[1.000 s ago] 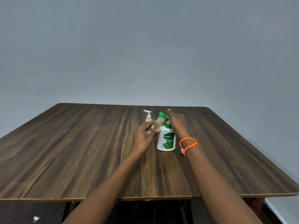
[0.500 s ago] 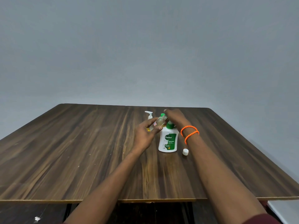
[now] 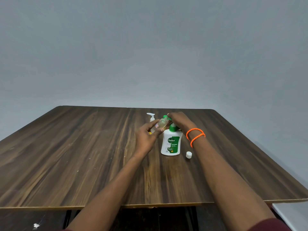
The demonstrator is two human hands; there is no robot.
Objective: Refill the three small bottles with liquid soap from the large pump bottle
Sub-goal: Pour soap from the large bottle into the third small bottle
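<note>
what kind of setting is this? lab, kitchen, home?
Probably a plain room set up for recording, not a kitchen: a bare wooden table against an unadorned grey wall, holding only the large pump bottle, small bottles and a loose white cap.

A dark brown wooden table point(image 3: 83, 155) is seen, streaked with lighter tan grain and edged in pale wood. A white plastic pump bottle point(image 3: 170, 145) is shown with a green label, white lettering and a green pump collar. A small clear bottle point(image 3: 160, 123), faintly yellowish, is marked by a red and white sticker. A small bottle with a white pump point(image 3: 151, 117) is seen behind. A tiny white cap point(image 3: 188, 154) is spotted. Bright orange beaded wristbands point(image 3: 195, 136) are displayed. The wall point(image 3: 150, 47) is rendered flat grey-blue.
</note>
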